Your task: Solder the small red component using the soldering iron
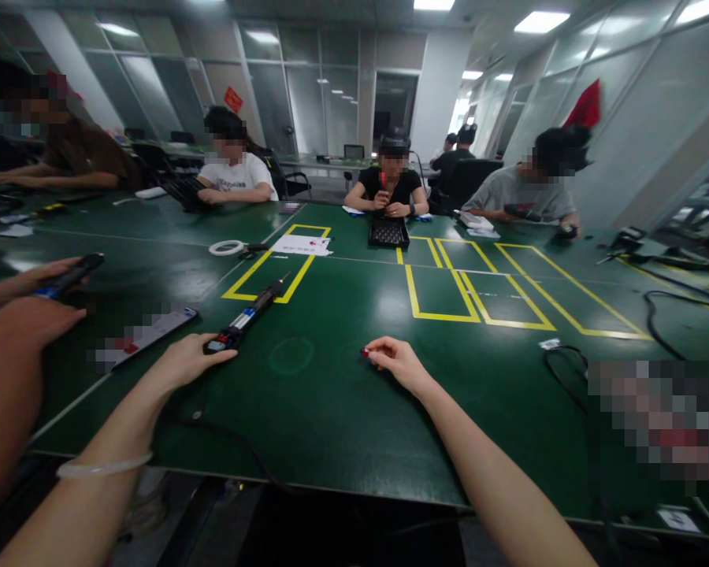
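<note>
My left hand [192, 358] is closed round the rear end of an electric screwdriver [251, 313], a black tool with a blue and white label and a thin bit. It lies low over the green table, bit pointing away and to the right. My right hand [395, 361] pinches a small red and dark piece [365, 353] between thumb and fingers, just above the tabletop. The piece is too small to name. A faint ring mark [291, 356] shows on the table between my hands.
At left, a co-worker's hand [32, 279] holds a similar black tool [71, 276] near a flat grey item [147, 339]. Yellow tape outlines [446, 317] and a paper sheet [301, 245] lie ahead. Across sits a person with a black tray [388, 232]. Cables [558, 370] lie right.
</note>
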